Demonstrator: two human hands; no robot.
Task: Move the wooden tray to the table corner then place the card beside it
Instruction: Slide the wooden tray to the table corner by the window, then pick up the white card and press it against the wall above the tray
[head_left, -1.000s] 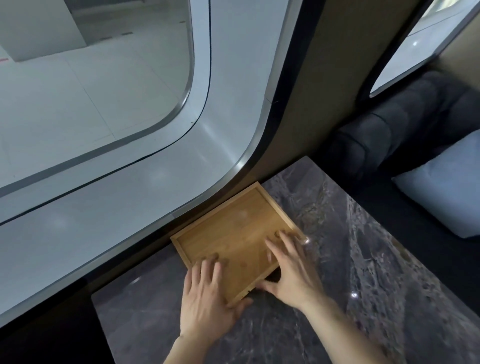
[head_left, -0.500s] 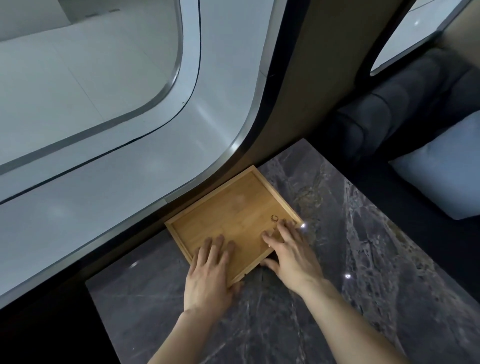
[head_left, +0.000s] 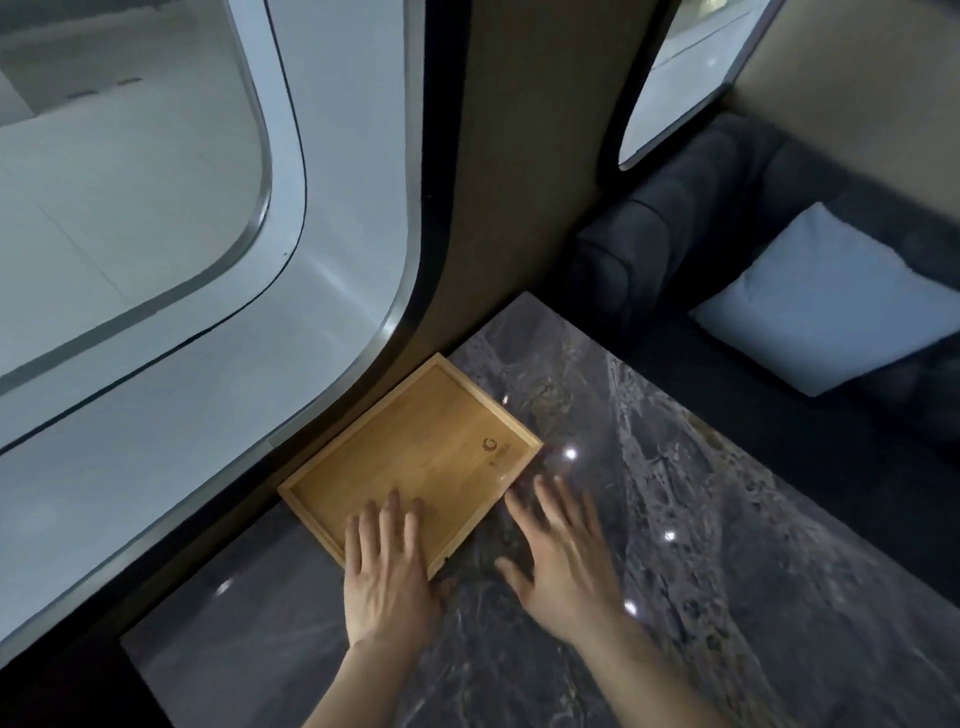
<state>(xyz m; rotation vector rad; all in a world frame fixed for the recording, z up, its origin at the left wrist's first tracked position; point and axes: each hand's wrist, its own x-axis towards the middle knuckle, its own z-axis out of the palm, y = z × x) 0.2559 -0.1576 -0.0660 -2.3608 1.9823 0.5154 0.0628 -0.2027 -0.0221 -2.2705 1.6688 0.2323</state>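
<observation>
An empty wooden tray (head_left: 415, 452) with a low rim and a small dark logo lies on the dark marble table (head_left: 701, 571), against the wall under the window. My left hand (head_left: 387, 566) rests flat on the tray's near corner, fingers spread over the rim. Just right of the tray, my right hand (head_left: 563, 556) hovers over the bare tabletop, fingers apart, blurred and holding nothing. No card is in view.
A curved window frame (head_left: 363, 291) and a tan wall panel (head_left: 509, 182) border the table's far side. Beyond the table's right edge stands a dark sofa (head_left: 675, 223) with a pale blue cushion (head_left: 831, 296).
My right hand has lifted off the tray and moved right onto the open tabletop. The left hand stays on the tray's near corner. The camera view has shifted.
</observation>
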